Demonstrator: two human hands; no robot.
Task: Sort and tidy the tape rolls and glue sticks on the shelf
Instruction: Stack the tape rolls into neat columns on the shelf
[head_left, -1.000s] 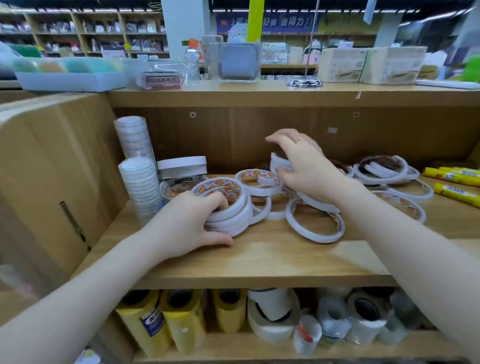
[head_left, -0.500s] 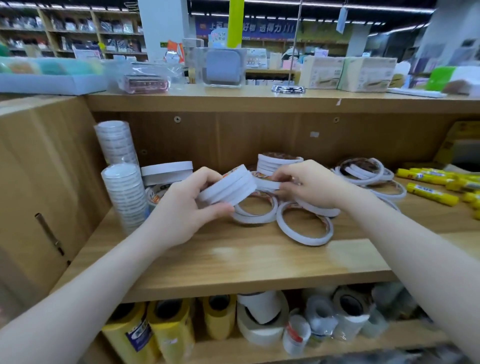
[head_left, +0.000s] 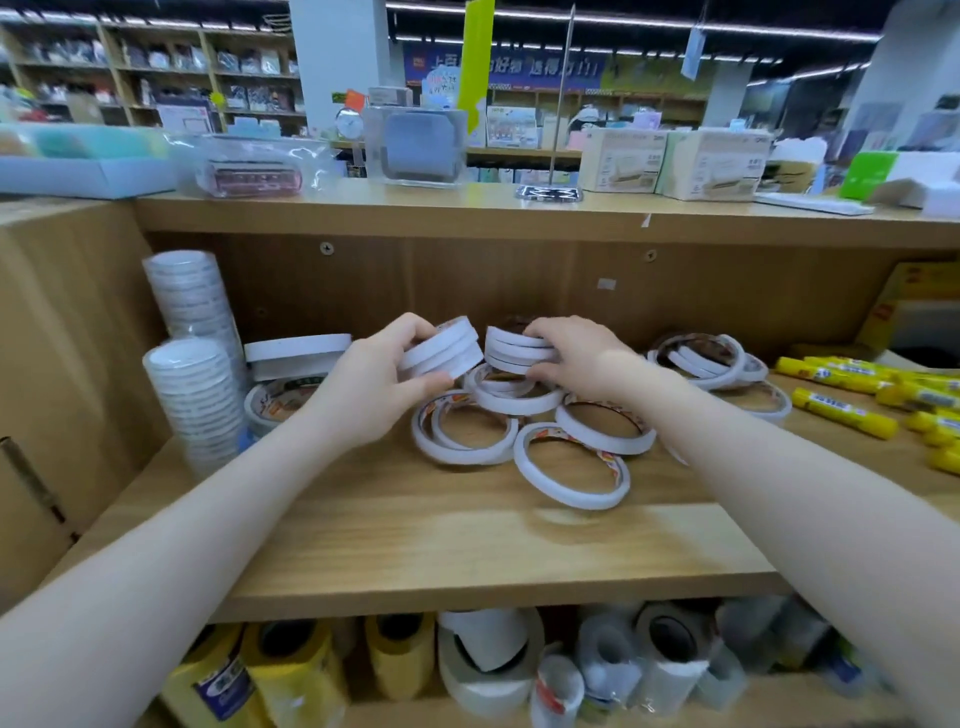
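Toward the back of the shelf, the left hand grips a tilted stack of tape rolls while the right hand clasps another stack atop the loose pile. Glue sticks lie near the right edge. Tilted so, the left stack could fan apart and spill.

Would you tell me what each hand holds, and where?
Left hand: tilted tape stack, gripped by its edges. Right hand: another tape stack, pinched at its rim.
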